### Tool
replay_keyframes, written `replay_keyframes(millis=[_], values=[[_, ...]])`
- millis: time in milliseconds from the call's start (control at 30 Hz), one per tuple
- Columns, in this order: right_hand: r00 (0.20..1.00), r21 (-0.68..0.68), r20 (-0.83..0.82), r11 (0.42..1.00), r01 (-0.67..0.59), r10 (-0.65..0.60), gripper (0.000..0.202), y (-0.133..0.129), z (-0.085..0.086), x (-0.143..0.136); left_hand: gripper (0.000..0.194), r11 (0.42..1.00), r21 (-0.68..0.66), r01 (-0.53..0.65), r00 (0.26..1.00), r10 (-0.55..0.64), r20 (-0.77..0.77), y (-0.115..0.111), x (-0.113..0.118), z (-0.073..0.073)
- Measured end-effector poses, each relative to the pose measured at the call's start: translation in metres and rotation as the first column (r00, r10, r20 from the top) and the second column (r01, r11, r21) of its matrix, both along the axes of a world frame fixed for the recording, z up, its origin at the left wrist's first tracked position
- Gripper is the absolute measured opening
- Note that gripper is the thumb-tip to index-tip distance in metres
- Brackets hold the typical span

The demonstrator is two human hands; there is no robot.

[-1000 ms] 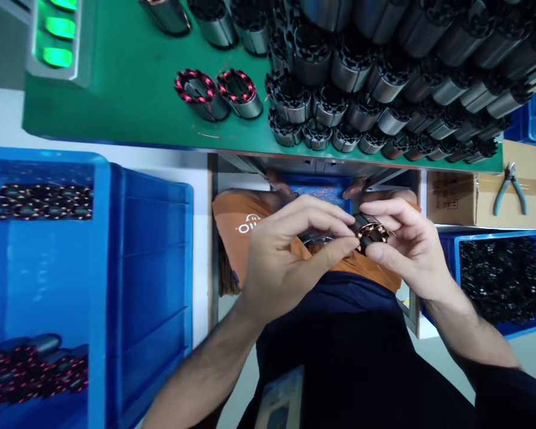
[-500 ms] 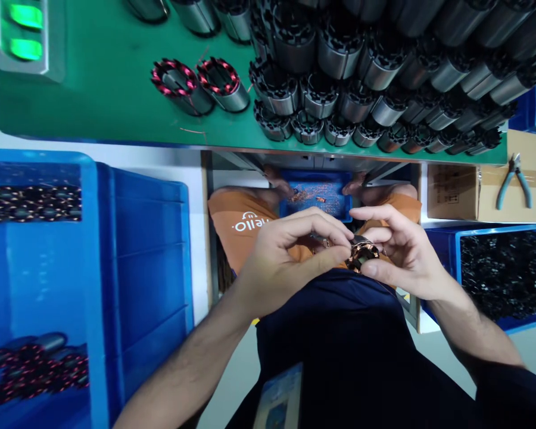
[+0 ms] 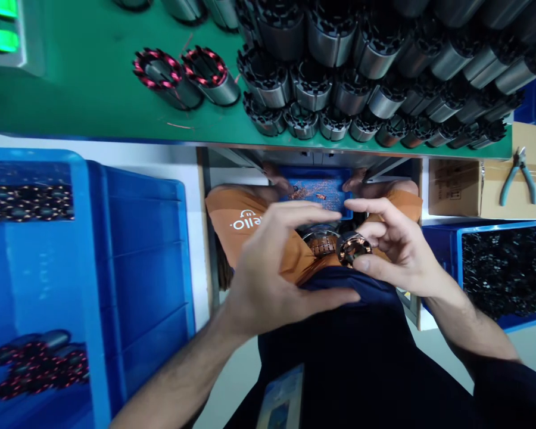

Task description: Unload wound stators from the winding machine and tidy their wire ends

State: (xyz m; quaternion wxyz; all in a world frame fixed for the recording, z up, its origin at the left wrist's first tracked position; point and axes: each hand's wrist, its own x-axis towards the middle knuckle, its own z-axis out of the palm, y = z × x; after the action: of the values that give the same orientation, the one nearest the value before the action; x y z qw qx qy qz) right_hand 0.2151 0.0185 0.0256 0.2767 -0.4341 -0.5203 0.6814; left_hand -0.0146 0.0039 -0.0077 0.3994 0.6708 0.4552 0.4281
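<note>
Between thumb and fingers, my right hand [image 3: 395,253] grips a small ring-shaped stator [image 3: 352,250] with copper windings and a dark rim, held above my lap. My left hand [image 3: 277,274] is spread wide to the left of the stator, thumb and fingers far apart, touching nothing. Behind the gap between my hands, a round object with a brownish segmented surface [image 3: 322,243] shows partly; what it is I cannot make out.
Rows of dark metal stators [image 3: 330,39] and two with pink windings [image 3: 212,74] stand on the green bench [image 3: 93,89]. Blue bins [image 3: 138,268] flank me. Pliers [image 3: 519,179] lie on a carton [image 3: 460,185] at right. A blue tray [image 3: 335,185] holds copper scraps between my feet.
My left hand has let go of the stator and opened, its thumb now lower. The stator stays in my right hand, turned slightly. The camera view has shifted a little.
</note>
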Motion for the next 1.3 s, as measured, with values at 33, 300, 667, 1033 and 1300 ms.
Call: replay_keyframes(millis=[33,300,667,1033,1300], values=[[1.0,0.013,0.002,1.0,-0.015,0.015,0.067,0.0,-0.001,-0.002,0.075,0.999,0.042,0.024,0.999,-0.022,-0.038,-0.002,0.003,0.007],[0.986,0.255,0.16,0.964,-0.076,0.035,0.063,0.002,-0.001,-0.004,0.061,0.997,0.079,0.014,0.993,-0.005,-0.118,-0.011,0.015,0.014],[0.865,0.39,-0.063,0.785,0.481,-0.498,0.017,0.0,-0.01,-0.003,0.033,0.924,0.328,-0.198,0.968,0.236,-0.081,-0.005,0.016,0.015],[0.943,0.568,0.066,0.789,0.233,-0.325,0.013,-0.021,-0.011,-0.015,0.029,0.915,0.333,-0.227,0.951,0.282,-0.126,-0.005,0.022,0.019],[0.931,0.569,0.094,0.786,0.24,-0.352,0.006,-0.017,-0.005,-0.014,0.027,0.975,0.208,-0.076,0.997,0.075,0.016,-0.005,0.027,0.009]])
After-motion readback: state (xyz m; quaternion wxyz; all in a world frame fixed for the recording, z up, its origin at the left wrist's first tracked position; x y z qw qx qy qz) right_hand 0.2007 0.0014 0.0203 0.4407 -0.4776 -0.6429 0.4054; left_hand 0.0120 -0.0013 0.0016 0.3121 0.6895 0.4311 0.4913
